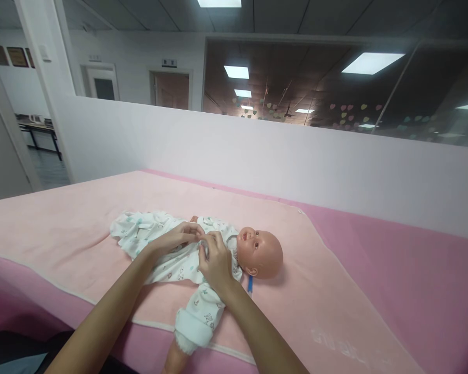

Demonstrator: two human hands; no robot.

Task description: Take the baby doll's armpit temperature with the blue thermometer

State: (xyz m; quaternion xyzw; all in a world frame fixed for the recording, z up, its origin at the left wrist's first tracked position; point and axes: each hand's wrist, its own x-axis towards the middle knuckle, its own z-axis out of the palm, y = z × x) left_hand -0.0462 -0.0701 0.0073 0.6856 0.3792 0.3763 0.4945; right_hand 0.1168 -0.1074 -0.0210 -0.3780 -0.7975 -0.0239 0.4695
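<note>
Currently, bald baby doll [260, 253] on its back on the peach blanket [296, 306], head toward the right side of the view, garment hem toward the left. Blanket has a pale edging and lies over a pink tabletop [386, 254].

Doll wears a white printed garment [179, 269], tied at the far side of the chest. Near sleeve [206, 306] stretches toward the wearer, ending in a thick folded cuff [193, 328]; the doll's near forearm [176, 358] shows beyond it.

Left hand [182, 234] and right hand [217, 262] meet over the chest, fingertips close together at the garment front. Grip of each: narrow, fingers bent; cannot tell whether cloth is pinched, as the fingers hide the spot.

Blue strip [250, 284] on the blanket just beside the doll's neck. White partition [257, 156] behind, glazed above.
</note>
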